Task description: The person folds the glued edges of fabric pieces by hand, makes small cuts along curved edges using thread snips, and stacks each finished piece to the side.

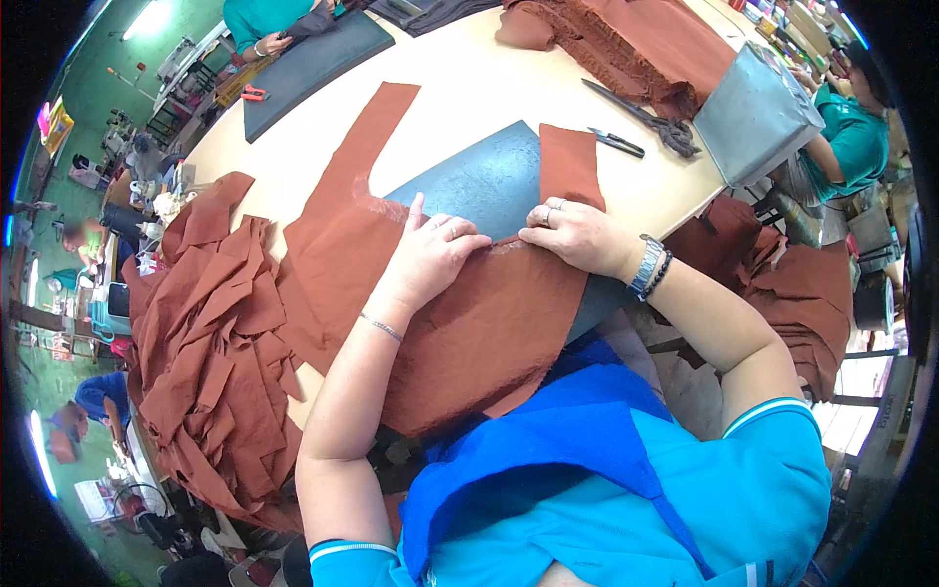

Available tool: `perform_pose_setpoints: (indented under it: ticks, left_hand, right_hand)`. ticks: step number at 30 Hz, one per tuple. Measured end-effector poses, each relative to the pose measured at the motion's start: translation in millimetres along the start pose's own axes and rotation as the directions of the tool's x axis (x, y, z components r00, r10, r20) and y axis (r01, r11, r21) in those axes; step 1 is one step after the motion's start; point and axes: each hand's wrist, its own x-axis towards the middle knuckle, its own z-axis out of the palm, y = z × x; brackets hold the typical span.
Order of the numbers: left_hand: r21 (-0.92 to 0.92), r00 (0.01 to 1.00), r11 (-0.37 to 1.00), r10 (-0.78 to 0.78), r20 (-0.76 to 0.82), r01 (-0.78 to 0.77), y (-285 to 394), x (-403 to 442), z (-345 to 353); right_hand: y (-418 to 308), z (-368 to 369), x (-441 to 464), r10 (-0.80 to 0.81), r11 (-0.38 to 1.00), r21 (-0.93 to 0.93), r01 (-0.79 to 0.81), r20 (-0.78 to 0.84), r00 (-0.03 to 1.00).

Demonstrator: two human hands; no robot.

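Observation:
A rust-brown cloth piece [479,333] with two upright straps and a curved neckline lies over a dark board [469,181] in front of me. Whitish marks run along the curved edge. My left hand [438,249] pinches that edge near the middle, with its index finger pointing up. Just to the right, my right hand [577,235] has thumb and fingers closed on the same edge, below the right strap. The two hands are a small gap apart.
Piled brown cloth [210,362] lies at the left, more cloth [646,49] at the back right. Black-handled scissors [641,115], a small cutter [618,143] and a metal box [758,112] are at the right. Co-workers sit at the far side and right.

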Motion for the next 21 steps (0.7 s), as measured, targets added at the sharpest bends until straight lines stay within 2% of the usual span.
perform_pose_setpoints:
  ticks: [2,5,9,12,13,17,21]
  left_hand:
    - [0.018,1.0,1.0,0.013,-0.008,-0.013,0,-2,0]
    - [0.017,0.998,0.999,0.049,-0.048,-0.048,-6,-4,4]
    - [0.045,0.997,0.997,0.069,-0.046,-0.067,-10,-4,1]
    - [0.056,0.993,0.995,0.087,-0.074,-0.083,-19,-10,2]
    - [0.062,0.992,0.994,0.098,-0.08,-0.093,-21,-11,2]
    - [0.075,0.985,0.991,0.118,-0.124,-0.109,-25,-12,2]
    - [0.08,0.987,0.995,0.064,-0.145,-0.053,-36,-16,4]
  right_hand:
    - [-3,6,-3,0.016,0.999,-0.052,-0.016,-0.003,1.0]
    - [-29,-8,7,0.131,0.979,-0.173,-0.113,0.097,0.987]
    - [-38,5,13,0.069,0.963,-0.259,-0.074,-0.025,0.997]
    - [-49,12,17,0.174,0.954,-0.261,-0.151,0.069,0.982]
    - [-53,11,19,0.186,0.949,-0.266,-0.169,0.041,0.982]
    - [-53,15,20,0.196,0.958,-0.224,-0.179,0.059,0.979]
    - [-53,19,17,0.187,0.967,-0.187,-0.174,0.051,0.981]
